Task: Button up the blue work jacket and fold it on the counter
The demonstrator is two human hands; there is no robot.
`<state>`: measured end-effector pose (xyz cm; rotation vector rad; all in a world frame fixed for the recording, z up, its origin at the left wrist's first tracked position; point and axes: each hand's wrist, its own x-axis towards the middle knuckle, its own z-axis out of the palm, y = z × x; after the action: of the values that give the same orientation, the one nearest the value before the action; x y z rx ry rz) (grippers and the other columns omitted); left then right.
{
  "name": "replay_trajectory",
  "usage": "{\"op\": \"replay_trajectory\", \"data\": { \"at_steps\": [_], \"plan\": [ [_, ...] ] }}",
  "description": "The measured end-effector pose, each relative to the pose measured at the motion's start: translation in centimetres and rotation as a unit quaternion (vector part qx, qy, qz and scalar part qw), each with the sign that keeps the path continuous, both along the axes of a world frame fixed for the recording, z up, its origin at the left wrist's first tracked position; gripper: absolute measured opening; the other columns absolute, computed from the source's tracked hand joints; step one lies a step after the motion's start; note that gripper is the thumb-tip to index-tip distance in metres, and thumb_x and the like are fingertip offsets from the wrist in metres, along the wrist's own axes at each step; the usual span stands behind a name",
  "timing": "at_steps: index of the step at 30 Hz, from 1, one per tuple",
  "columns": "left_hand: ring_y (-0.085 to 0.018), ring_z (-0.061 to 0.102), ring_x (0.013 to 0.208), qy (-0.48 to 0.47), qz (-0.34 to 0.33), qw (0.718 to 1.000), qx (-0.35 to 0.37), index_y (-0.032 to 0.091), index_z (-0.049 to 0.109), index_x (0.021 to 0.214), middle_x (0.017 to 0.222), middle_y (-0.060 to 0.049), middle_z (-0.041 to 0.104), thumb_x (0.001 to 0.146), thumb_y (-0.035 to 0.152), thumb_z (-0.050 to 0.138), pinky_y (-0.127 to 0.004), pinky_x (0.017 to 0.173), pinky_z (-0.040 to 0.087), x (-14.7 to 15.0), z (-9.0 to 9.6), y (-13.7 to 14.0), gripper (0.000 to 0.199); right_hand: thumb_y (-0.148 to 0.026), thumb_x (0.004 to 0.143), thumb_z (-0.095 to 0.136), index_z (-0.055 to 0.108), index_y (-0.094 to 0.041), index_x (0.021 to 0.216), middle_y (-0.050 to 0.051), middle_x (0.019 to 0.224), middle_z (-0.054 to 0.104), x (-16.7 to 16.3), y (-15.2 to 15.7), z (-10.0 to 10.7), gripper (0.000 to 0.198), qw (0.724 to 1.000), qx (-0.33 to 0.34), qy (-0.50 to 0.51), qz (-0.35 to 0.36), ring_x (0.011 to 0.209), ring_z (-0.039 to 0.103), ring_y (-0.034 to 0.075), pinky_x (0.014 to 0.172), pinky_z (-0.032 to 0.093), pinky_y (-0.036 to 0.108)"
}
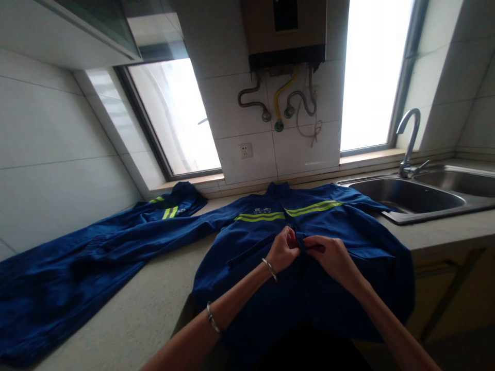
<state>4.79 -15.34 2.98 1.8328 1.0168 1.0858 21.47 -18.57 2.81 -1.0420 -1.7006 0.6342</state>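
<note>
A blue work jacket [255, 247] with yellow-green and grey reflective stripes lies front up on the counter, its lower part hanging over the front edge. My left hand [285, 247], with bracelets on the forearm, pinches the jacket's front edge at the middle. Close beside it, my right hand [328, 252] grips the other side of the same front opening. The fingers of both hands are closed and nearly meet. Whatever fastener sits between the fingertips is too small and dark to make out.
More blue clothing [77, 263] with reflective stripes lies along the left counter [127, 309]. A double steel sink [410, 196] with a faucet [412, 139] is at the right, by the jacket's sleeve. A water heater [286, 36] with pipes hangs on the wall between two windows.
</note>
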Motion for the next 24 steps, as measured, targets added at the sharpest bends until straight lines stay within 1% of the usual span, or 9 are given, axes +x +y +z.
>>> {"op": "replay_trajectory", "data": {
  "at_steps": [4,7,10,12,15,17,21,23,24],
  "plan": [
    [-0.006,0.042,0.056,0.008,-0.005,1.0,0.013,0.018,0.041,0.075,0.063,0.007,0.045,0.058,0.004,0.057,-0.017,0.051,0.03,-0.1,0.5,-0.2,0.027,-0.016,0.066,0.066,0.069,-0.017,0.082,0.003,0.08,0.07,0.6,0.9,0.4,0.017,0.996,-0.064,0.025,0.057,0.075,0.067,0.019,0.071,0.056,0.032],
    [-0.007,0.045,0.056,0.007,-0.01,1.0,-0.011,0.017,0.045,0.08,0.062,0.007,0.049,0.058,0.006,0.061,-0.018,0.051,0.033,-0.1,1.3,-0.3,0.029,-0.016,0.065,0.067,0.068,-0.016,0.081,0.003,0.078,0.07,0.6,1.4,0.5,0.017,0.995,-0.071,0.035,0.058,0.075,0.067,0.018,0.071,0.055,0.03],
    [-0.009,0.05,0.056,-0.033,-0.018,0.998,-0.057,0.017,0.046,0.088,0.062,0.005,0.054,0.061,0.017,0.07,-0.019,0.053,0.036,0.1,1.7,-0.2,0.036,-0.018,0.068,0.066,0.067,-0.017,0.085,0.002,0.081,0.068,0.4,1.1,0.5,0.017,0.997,-0.046,0.05,0.036,0.076,0.066,0.017,0.072,0.054,0.03],
    [-0.01,0.052,0.055,-0.065,0.011,0.995,-0.072,0.017,0.046,0.088,0.062,0.005,0.056,0.061,0.021,0.072,-0.02,0.053,0.038,0.2,1.5,-0.1,0.038,-0.017,0.07,0.064,0.067,-0.018,0.087,0.003,0.084,0.067,0.0,0.7,0.4,0.017,0.998,-0.025,0.046,0.024,0.077,0.065,0.017,0.073,0.054,0.029],
    [-0.011,0.054,0.056,-0.084,0.067,0.991,-0.083,0.017,0.046,0.084,0.062,0.004,0.058,0.059,0.017,0.073,-0.021,0.054,0.039,0.4,0.8,0.1,0.037,-0.015,0.074,0.059,0.067,-0.019,0.089,0.003,0.09,0.064,-0.6,-0.2,0.3,0.017,0.999,0.013,0.029,0.009,0.079,0.063,0.016,0.072,0.054,0.027],
    [-0.011,0.054,0.056,-0.074,0.092,0.99,-0.078,0.017,0.047,0.082,0.062,0.003,0.058,0.058,0.014,0.073,-0.021,0.054,0.04,0.4,0.4,0.3,0.036,-0.014,0.077,0.056,0.067,-0.021,0.09,0.004,0.093,0.063,-1.0,-0.7,0.0,0.019,0.999,0.039,0.017,-0.001,0.082,0.062,0.015,0.072,0.053,0.026],
    [-0.009,0.05,0.055,-0.049,0.133,0.99,-0.025,0.018,0.045,0.076,0.061,0.005,0.055,0.06,0.012,0.069,-0.019,0.052,0.037,0.6,-0.1,0.2,0.028,-0.014,0.078,0.056,0.067,-0.021,0.091,0.004,0.098,0.06,-1.9,-1.0,-0.6,0.018,0.996,0.081,-0.005,-0.036,0.083,0.061,0.015,0.075,0.053,0.027],
    [-0.008,0.049,0.053,-0.054,0.136,0.989,-0.017,0.018,0.045,0.073,0.059,0.006,0.052,0.062,0.012,0.067,-0.019,0.051,0.035,0.6,0.0,0.2,0.026,-0.015,0.078,0.057,0.067,-0.022,0.093,0.005,0.098,0.06,-2.1,-1.0,-0.9,0.019,0.992,0.101,-0.034,-0.069,0.087,0.059,0.017,0.079,0.051,0.031],
    [-0.008,0.049,0.053,-0.063,0.127,0.99,-0.028,0.017,0.046,0.073,0.057,0.006,0.051,0.062,0.013,0.067,-0.019,0.051,0.036,0.5,0.3,0.2,0.025,-0.015,0.078,0.058,0.067,-0.022,0.094,0.005,0.098,0.061,-2.2,-1.0,-0.9,0.019,0.989,0.112,-0.05,-0.084,0.089,0.059,0.019,0.081,0.05,0.033]
  ]
}}
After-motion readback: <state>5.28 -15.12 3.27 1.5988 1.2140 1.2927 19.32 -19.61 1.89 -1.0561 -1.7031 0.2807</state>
